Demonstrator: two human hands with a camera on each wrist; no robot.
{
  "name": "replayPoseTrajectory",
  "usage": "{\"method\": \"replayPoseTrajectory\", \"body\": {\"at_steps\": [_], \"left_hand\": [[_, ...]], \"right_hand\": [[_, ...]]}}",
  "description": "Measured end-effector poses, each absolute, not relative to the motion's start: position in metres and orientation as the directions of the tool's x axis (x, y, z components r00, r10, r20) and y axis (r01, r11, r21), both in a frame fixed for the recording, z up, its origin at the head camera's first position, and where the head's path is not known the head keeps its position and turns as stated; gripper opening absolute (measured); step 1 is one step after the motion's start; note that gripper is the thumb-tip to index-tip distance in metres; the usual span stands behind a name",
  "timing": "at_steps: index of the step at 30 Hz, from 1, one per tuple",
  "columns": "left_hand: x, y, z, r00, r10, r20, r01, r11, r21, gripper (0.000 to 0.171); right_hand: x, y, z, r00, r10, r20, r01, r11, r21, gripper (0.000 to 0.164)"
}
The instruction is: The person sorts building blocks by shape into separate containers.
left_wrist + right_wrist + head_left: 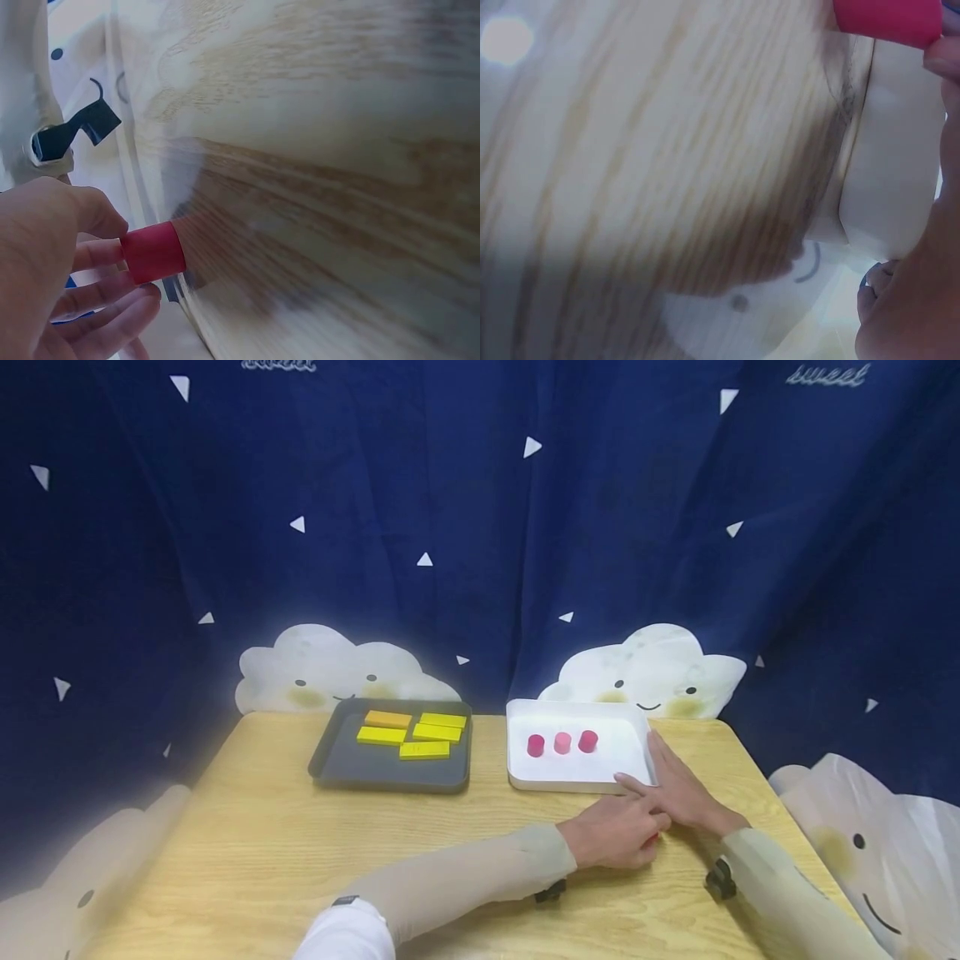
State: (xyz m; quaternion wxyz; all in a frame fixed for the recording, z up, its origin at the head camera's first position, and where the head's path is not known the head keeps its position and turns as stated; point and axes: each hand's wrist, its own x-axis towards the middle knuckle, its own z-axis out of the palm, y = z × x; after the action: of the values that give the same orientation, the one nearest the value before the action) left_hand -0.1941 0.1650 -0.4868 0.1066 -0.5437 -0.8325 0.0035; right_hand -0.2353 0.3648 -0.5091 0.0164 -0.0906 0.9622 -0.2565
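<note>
My left hand (617,831) pinches a red cylinder (154,253) between thumb and fingers, just above the wooden table in front of the white tray (592,788). In the head view those fingers hide most of the cylinder. My right hand (684,789) lies at the tray's right front corner, its fingers stretched along the right side and its thumb at the front rim. The two hands overlap in the head view. Inside the white tray, a dark pink cylinder (536,745), a light pink cylinder (562,743) and a red-pink cylinder (588,742) stand in a row.
Left of the white tray, a dark grey tray (337,764) holds several yellow blocks (424,751) and an orange block (387,719). Both trays sit near the back edge of the wooden table (300,860). A dark blue curtain (450,485) hangs behind.
</note>
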Motion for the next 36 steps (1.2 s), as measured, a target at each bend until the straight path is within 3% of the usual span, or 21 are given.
{"method": "replayPoseTrajectory", "body": {"at_steps": [15,26,36], "left_hand": [[-0.186,0.154,-0.483,-0.370,0.922,0.113,0.922,0.380,-0.077,0.012],[-0.181,0.132,-0.483,-0.303,0.940,0.158,0.941,0.321,-0.108,0.004],[-0.174,0.109,-0.482,-0.326,0.938,0.121,0.939,0.336,-0.073,0.009]], "right_hand": [[-0.237,0.365,-0.512,-0.987,-0.162,0.012,-0.148,0.864,-0.481,0.123],[-0.239,0.366,-0.514,-0.987,-0.161,0.022,-0.152,0.868,-0.473,0.124],[-0.238,0.365,-0.513,-0.986,-0.166,0.031,-0.161,0.865,-0.475,0.122]]}}
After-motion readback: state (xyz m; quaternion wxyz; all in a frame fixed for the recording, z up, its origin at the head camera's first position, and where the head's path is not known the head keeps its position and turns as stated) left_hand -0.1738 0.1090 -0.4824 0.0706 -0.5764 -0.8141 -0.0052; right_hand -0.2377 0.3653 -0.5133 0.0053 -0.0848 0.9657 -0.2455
